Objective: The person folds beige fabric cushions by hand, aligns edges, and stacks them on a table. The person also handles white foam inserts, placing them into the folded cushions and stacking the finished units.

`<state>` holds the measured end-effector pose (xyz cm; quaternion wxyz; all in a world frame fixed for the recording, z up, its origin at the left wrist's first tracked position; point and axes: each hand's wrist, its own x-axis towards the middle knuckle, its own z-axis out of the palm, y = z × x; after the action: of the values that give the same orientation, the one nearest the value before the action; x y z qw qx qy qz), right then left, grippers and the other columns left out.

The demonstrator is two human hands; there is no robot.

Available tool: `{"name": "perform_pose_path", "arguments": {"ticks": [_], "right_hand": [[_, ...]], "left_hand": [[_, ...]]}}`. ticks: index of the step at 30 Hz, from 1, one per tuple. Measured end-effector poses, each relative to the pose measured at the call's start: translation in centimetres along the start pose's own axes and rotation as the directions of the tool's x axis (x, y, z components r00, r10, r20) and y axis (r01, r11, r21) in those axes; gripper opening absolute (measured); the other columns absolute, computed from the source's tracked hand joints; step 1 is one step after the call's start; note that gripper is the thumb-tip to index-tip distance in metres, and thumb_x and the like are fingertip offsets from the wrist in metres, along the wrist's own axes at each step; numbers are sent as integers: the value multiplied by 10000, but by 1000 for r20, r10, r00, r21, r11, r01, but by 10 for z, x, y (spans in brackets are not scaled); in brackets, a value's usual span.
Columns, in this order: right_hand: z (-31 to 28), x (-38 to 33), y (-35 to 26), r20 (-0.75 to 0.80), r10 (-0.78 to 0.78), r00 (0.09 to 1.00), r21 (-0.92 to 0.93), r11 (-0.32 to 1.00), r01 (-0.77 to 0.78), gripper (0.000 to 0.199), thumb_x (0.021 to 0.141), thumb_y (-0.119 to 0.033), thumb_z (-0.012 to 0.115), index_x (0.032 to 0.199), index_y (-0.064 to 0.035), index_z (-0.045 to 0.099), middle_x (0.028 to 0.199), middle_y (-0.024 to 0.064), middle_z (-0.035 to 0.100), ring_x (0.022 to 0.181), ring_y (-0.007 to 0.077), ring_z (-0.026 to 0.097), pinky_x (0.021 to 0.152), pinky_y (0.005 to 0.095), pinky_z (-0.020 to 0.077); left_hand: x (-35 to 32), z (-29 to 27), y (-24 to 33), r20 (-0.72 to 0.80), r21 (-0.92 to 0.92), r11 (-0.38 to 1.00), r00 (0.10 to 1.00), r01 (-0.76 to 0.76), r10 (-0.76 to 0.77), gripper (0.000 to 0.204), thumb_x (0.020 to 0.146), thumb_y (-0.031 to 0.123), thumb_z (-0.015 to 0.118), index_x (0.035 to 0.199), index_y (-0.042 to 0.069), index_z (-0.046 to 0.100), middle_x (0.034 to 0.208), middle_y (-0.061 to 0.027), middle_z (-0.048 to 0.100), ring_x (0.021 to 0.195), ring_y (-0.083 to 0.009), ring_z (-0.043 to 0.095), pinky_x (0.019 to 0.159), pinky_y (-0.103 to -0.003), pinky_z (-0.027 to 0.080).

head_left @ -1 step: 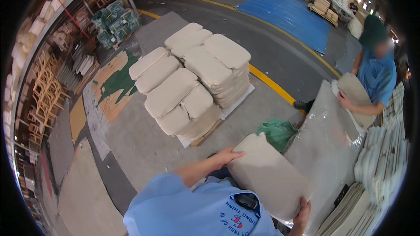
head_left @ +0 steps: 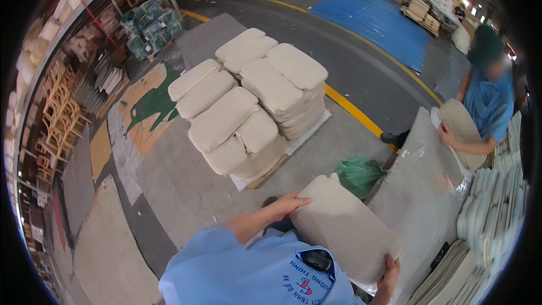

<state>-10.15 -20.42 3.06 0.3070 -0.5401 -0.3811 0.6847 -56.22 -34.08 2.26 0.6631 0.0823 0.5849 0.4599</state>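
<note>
I hold a beige fabric-covered cushion (head_left: 344,229) between both hands, tilted in front of my body. My left hand (head_left: 292,203) grips its far left end, thumb on top. At the opposite end, my right hand (head_left: 389,274) closes round the edge, with the underside fingers hidden. Under and beyond the cushion stretches a worktable covered in clear plastic (head_left: 409,175). Across it, a co-worker in a blue shirt (head_left: 490,99) handles a similar beige cushion (head_left: 460,121). A green plastic bag (head_left: 361,175) lies by the table's left edge.
Stacked beige cushions (head_left: 231,118) stand on a pallet ahead to the left. White padded pieces (head_left: 491,209) pile up at the table's right side, above more beige panels (head_left: 446,274). Wooden chair frames (head_left: 56,118) line the left. A blue sheet (head_left: 375,25) covers floor farther off.
The whole view has shifted very slightly. Both hands keep the same hold on the cushion, which has hardly moved.
</note>
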Motion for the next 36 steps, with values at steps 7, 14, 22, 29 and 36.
{"name": "perform_pose_path", "arguments": {"ticks": [7,14,22,29,36], "right_hand": [[203,92,-31,145,-36,989,-304,949,79,499,969,-118,723,1431,-2,576,1335,116,689,1143,223,676,1008,374,536],[529,240,-52,507,-63,860,-609,679,410,647,917,-250,833,1457,-1,579,1192,106,720,1036,181,692,902,327,554],[622,230,133,358,408,840,-611,783,-120,846,881,-373,879,1564,-75,480,1237,103,671,984,229,647,812,427,530],[667,198,220,176,524,833,-390,814,-430,924,861,-322,891,1561,-109,328,1331,146,622,1152,316,639,942,538,515],[694,189,240,142,521,842,-280,837,-471,727,922,-241,827,1479,-81,388,1351,147,617,1190,320,644,902,541,572]], "left_hand": [[-45,-172,-27,-141,-130,991,990,-34,16,710,996,490,722,1541,82,519,1426,-101,634,1225,-206,629,968,-377,527],[-95,-337,-23,-423,68,977,893,202,-155,657,1034,461,672,1543,75,517,1325,-129,700,1112,-257,690,939,-410,547],[-79,-471,-22,-757,-142,986,633,86,-164,711,1003,470,706,1563,98,474,1349,-151,666,1067,-284,677,899,-424,550],[0,-552,33,-642,-440,888,739,-136,-205,819,1003,470,727,1601,39,372,1543,-196,509,1243,-330,621,1007,-488,543],[37,-584,56,-773,-314,892,633,-324,-42,754,984,389,782,1553,58,414,1533,-177,527,1346,-377,576,1060,-562,532]]}}
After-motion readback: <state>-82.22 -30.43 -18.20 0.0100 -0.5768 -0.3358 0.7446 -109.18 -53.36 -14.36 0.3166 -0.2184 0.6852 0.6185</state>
